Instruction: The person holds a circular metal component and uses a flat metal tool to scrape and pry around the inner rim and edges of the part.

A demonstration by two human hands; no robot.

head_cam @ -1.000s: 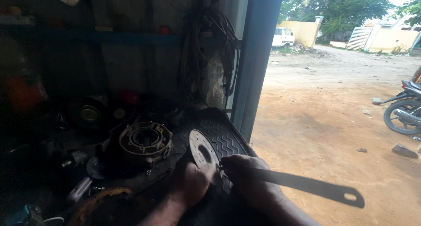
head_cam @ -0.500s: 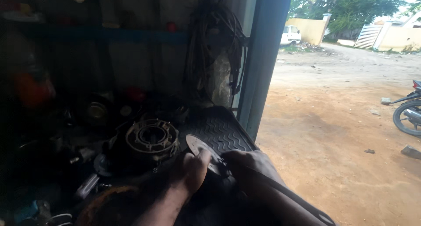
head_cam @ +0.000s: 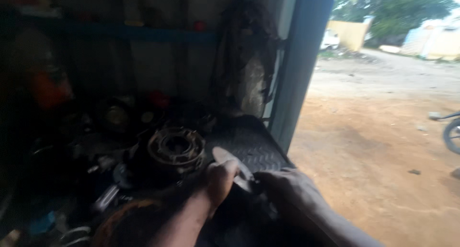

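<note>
Nearest, the two hands meet low in the middle of the view over a dark worktop [head_cam: 249, 146] with a ribbed mat. The left hand [head_cam: 219, 180] is curled around the near edge of a thin metal disc [head_cam: 232, 163], fingers closed on it. The right hand [head_cam: 287, 189] is closed just beside the disc's right edge, knuckles up; what it grips is too blurred and dark to tell. The disc is tilted, seen almost edge-on, and held just above the mat between the two hands.

Just left of the disc, a round metal hub [head_cam: 175, 149] with a ring of raised lugs sits on the worktop, near the left hand but apart from it. Left of that lies a clutter of dark parts, blurred.

Farther back, a blue shelf [head_cam: 143, 34] runs along the wall, and a bundle of cables [head_cam: 249, 50] hangs beside a blue door post [head_cam: 304, 60]. Beyond the post, on the right, lies bare orange ground [head_cam: 383, 160], with a wheel [head_cam: 451, 134] at the far right edge and trees [head_cam: 397, 7] in the distance.
</note>
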